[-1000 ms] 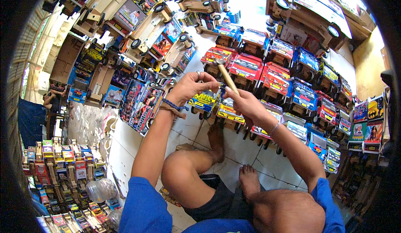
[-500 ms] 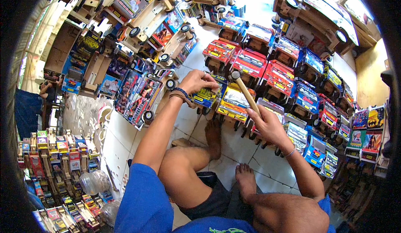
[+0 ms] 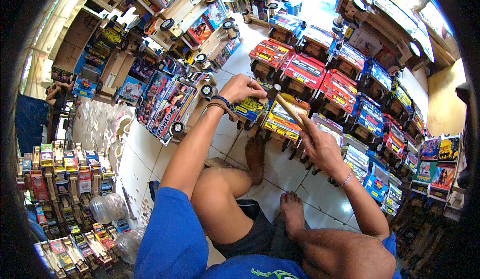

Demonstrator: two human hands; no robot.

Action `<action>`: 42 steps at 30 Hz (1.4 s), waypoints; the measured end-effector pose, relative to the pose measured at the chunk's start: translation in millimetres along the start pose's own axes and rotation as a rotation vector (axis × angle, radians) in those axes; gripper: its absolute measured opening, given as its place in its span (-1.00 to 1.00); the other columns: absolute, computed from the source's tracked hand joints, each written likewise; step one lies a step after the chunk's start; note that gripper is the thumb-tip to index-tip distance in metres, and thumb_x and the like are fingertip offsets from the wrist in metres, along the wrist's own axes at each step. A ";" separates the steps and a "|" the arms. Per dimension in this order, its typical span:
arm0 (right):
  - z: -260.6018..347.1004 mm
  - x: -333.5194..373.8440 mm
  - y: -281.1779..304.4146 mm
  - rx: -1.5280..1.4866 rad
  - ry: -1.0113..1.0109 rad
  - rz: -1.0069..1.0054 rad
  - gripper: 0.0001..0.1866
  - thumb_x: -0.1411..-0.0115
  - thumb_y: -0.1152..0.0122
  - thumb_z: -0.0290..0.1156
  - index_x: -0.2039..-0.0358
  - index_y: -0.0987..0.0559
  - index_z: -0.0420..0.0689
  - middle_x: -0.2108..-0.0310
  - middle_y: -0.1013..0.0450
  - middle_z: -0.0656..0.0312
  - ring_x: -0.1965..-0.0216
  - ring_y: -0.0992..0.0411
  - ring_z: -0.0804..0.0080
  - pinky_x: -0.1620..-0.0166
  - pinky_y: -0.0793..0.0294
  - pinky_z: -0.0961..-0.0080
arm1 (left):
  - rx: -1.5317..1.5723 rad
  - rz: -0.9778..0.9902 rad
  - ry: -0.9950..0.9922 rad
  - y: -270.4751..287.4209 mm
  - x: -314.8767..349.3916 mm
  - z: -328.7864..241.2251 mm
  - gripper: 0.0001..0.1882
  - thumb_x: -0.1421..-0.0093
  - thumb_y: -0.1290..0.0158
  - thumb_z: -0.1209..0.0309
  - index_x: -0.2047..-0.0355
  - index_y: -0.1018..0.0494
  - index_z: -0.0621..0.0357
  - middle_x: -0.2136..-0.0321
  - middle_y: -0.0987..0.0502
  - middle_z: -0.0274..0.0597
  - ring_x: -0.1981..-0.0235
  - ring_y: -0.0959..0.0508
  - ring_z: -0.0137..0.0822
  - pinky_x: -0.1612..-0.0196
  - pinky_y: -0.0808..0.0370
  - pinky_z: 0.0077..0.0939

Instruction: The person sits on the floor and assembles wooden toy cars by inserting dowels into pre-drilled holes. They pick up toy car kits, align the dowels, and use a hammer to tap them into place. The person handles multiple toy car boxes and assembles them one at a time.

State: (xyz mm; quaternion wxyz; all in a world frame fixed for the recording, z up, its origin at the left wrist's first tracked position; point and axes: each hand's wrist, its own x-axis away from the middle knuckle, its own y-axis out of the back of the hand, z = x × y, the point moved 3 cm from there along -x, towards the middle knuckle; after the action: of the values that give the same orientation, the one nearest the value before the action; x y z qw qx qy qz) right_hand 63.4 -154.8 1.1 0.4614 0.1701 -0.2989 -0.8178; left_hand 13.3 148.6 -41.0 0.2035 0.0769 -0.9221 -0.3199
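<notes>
My right hand (image 3: 321, 146) is wrapped round the wooden handle of a hammer (image 3: 291, 110). The hammer's metal head is just right of my left fingertips, over the front row of toy trucks. My left hand (image 3: 241, 90) is closed in a pinch above a blue toy truck with yellow lettering (image 3: 248, 110); whatever its fingertips hold is too small to make out. Right beside that truck stands a yellow toy truck (image 3: 286, 119), with a red toy truck (image 3: 304, 73) behind it.
Rows of toy trucks extend to the right and back. More wooden trucks are stacked on the left, near a truck on its side (image 3: 172, 108). Small toys (image 3: 70, 171) and a clear plastic container (image 3: 108, 207) are at lower left. My bare feet rest on white tiles (image 3: 320, 199).
The hammer head has moved left, closer to my left fingertips. My left hand stays pinched over the blue truck. The whole view has shifted slightly.
</notes>
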 end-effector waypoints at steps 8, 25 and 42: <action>-17.4 -0.6 -14.1 0.186 0.223 -0.015 -0.41 -0.34 -0.07 -0.29 -0.37 -0.22 0.23 0.35 -0.52 -0.12 0.41 -0.50 -0.11 0.38 -0.45 0.07 | -0.047 0.011 0.010 -1.8 -4.2 6.5 -0.75 -0.17 -0.23 0.29 0.22 -0.67 0.17 0.40 -0.70 -0.24 0.39 -0.62 -0.50 0.25 -0.51 -0.54; -9.7 -12.1 -27.1 0.312 0.126 -0.052 -0.50 -0.36 -0.05 -0.24 -0.31 -0.32 0.29 0.23 -0.55 -0.02 0.42 -0.50 -0.07 0.40 -0.46 0.08 | -0.076 -0.030 -0.057 -2.9 -12.6 15.1 -0.78 -0.05 -0.27 0.24 0.27 -0.71 -0.08 0.41 -0.68 -0.09 0.36 -0.66 -0.22 0.21 -0.53 -0.36; -4.0 -21.4 -28.9 0.553 0.286 0.008 -0.39 -0.30 -0.11 -0.38 -0.36 -0.25 0.04 0.43 -0.48 0.13 0.52 -0.39 0.17 0.34 -0.36 0.28 | -0.111 -0.043 -0.049 1.3 -5.9 1.3 -0.61 0.02 -0.36 -0.06 0.33 -0.73 -0.10 0.45 -0.68 -0.18 0.42 -0.61 -0.35 0.28 -0.50 -0.42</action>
State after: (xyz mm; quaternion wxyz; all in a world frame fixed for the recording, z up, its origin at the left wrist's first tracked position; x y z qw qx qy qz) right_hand 57.8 -126.4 -20.6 0.4380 0.4013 -0.4430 -0.6715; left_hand 18.0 151.9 -43.1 0.1779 0.0772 -0.9058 -0.3768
